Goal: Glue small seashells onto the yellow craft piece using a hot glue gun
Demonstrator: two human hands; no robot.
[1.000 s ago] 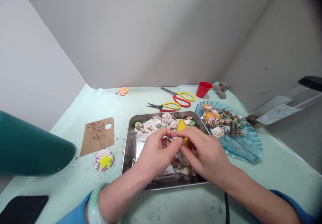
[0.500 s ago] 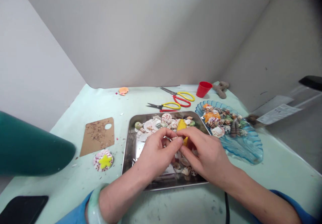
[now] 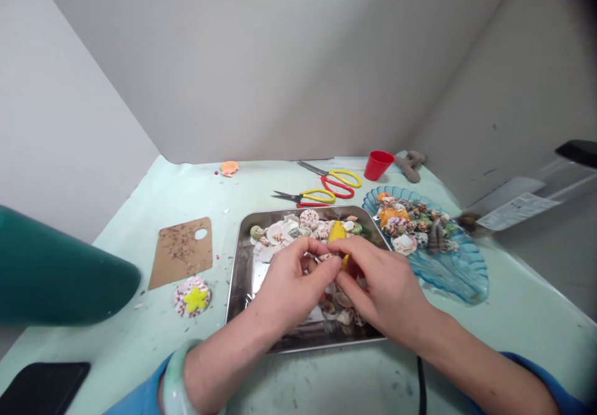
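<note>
Over the metal tray point(image 3: 236, 297), my left hand point(image 3: 298, 281) and my right hand point(image 3: 380, 281) meet with fingertips pinched together. Between them is a small pale, speckled shell point(image 3: 327, 256), mostly covered by the fingers. Inside the tray lie many seashells point(image 3: 280, 231), some fan-shaped and some spiral, white, green or spotted. A bright yellow piece point(image 3: 337, 231) is among them just behind the fingertips; its lower part is hidden by my right hand.
Two pairs of scissors point(image 3: 317, 196) lie behind the tray, near a red cup point(image 3: 379, 165). At right stands a blue scalloped dish point(image 3: 459, 272) of shells. On the left are a brown card point(image 3: 184, 247), a shell with a yellow flower shape point(image 3: 196, 298) and a green cylinder point(image 3: 60, 272).
Hardly anything differs. The fingertips have shifted very slightly, and a little more of the speckled shell shows between them.
</note>
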